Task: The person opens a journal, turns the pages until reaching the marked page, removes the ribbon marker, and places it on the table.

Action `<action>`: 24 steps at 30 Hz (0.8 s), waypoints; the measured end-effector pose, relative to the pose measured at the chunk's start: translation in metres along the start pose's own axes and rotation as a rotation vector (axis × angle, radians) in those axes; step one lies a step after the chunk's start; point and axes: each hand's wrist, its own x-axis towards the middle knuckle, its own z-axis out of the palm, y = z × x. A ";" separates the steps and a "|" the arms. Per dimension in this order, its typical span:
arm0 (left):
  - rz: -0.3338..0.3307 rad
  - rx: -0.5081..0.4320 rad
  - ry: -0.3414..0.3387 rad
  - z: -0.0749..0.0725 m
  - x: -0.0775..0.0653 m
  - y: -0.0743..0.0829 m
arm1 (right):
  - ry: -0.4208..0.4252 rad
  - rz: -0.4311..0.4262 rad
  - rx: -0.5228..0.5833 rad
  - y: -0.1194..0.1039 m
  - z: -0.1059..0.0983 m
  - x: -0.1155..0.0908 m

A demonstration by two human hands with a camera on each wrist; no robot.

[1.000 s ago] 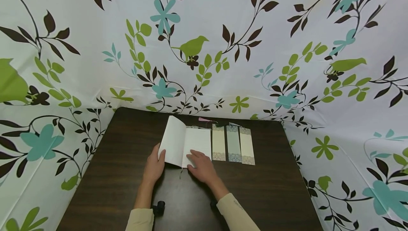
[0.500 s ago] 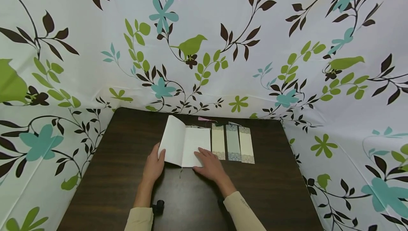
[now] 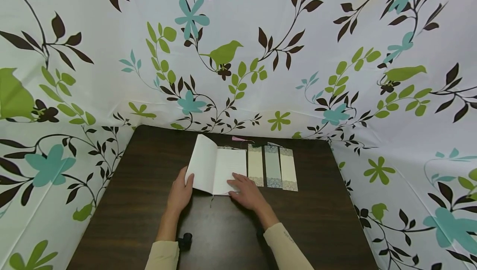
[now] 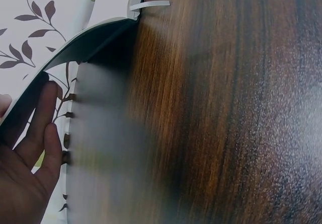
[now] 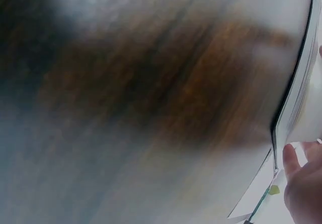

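Note:
A notebook (image 3: 230,164) lies open on the table, its pages white. My left hand (image 3: 180,192) holds up the left side, thumb on the white page and fingers behind. The left wrist view shows those fingers (image 4: 46,113) under the dark cover (image 4: 93,40). My right hand (image 3: 249,193) rests with its fingers spread over the lower right corner of the right page. In the right wrist view its thumb (image 5: 290,158) is right at the notebook's edge (image 5: 297,78). A thin ribbon (image 4: 151,4) sticks out at the bottom of the spine.
Right of the notebook lie a cream bookmark (image 3: 255,164), a blue-grey bookmark (image 3: 273,166) and another cream bookmark (image 3: 288,169), with patterned ends. A pink tassel (image 3: 239,139) lies behind them. The dark wooden table (image 3: 316,220) meets a patterned cloth (image 3: 275,92) at the back.
My right hand has slid right across the page, from near the spine to its lower right corner. The left hand has kept its hold on the raised side.

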 end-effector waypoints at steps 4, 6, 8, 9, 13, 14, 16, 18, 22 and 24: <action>-0.002 0.000 0.002 0.000 0.000 0.000 | 0.030 -0.023 0.056 0.003 0.000 -0.003; 0.001 0.000 0.004 0.000 0.000 0.000 | 0.041 -0.025 0.085 0.005 0.000 -0.005; -0.001 -0.001 0.003 0.000 0.000 0.000 | 0.048 -0.025 0.092 0.007 0.001 -0.005; -0.002 -0.002 0.002 0.000 0.000 0.000 | 0.043 -0.018 0.099 0.007 0.001 -0.005; -0.008 0.002 -0.004 0.000 0.002 0.000 | 0.054 0.000 0.091 0.010 0.002 -0.002; -0.008 0.001 -0.005 0.000 0.002 0.000 | 0.062 0.002 0.092 0.010 0.003 -0.002; -0.010 0.000 -0.008 0.001 0.001 0.000 | 0.090 -0.003 0.089 0.011 0.004 -0.003; -0.010 -0.005 -0.009 0.001 -0.001 0.000 | 0.127 -0.010 0.083 0.011 0.004 -0.004; -0.007 -0.007 -0.001 0.000 -0.003 0.000 | 0.217 0.026 0.071 0.010 0.002 -0.006; 0.009 -0.004 0.009 0.000 -0.003 0.001 | 0.277 0.056 0.072 0.009 0.002 -0.004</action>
